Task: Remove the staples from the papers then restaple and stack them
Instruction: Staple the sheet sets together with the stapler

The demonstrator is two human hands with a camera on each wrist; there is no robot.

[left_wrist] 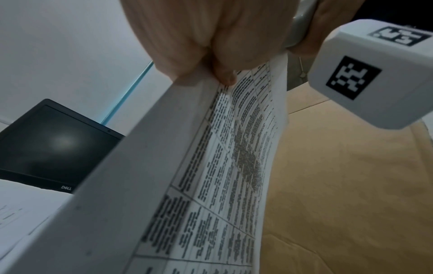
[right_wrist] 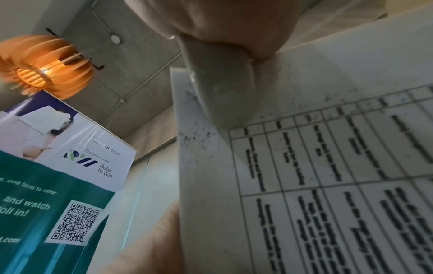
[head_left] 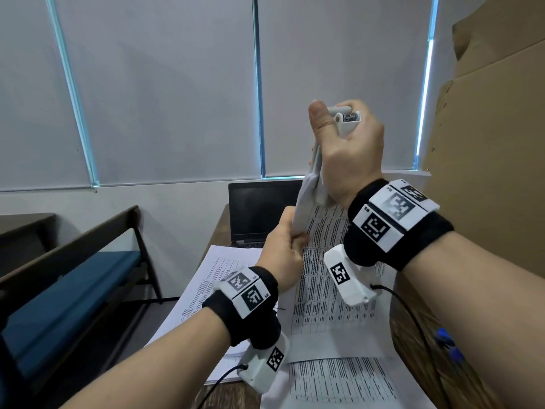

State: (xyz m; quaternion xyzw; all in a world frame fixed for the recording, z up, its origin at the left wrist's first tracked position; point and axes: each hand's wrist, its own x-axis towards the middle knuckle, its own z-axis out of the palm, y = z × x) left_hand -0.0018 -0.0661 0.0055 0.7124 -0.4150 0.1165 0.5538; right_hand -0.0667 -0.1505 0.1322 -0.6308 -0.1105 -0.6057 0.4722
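Observation:
My right hand (head_left: 351, 154) is raised in front of the window blinds and grips a pale grey stapler (head_left: 343, 118), thumb on its upper arm. The stapler's (right_wrist: 218, 89) nose points down and sits over the top corner of a printed paper set (head_left: 327, 267). My left hand (head_left: 283, 249) pinches that set by its left edge, just below the stapler. In the left wrist view the fingers (left_wrist: 199, 46) curl round the folded-back edge of the printed sheets (left_wrist: 222, 185). The jaws' contact with the paper is hidden by the stapler body and my hand.
More printed sheets lie on the table: a stack (head_left: 212, 278) at left and a sheet (head_left: 339, 382) near me. A shut-off laptop (head_left: 259, 211) stands behind them. A tall cardboard box (head_left: 486, 172) borders the right. A blue-cushioned bench (head_left: 67, 290) stands at left.

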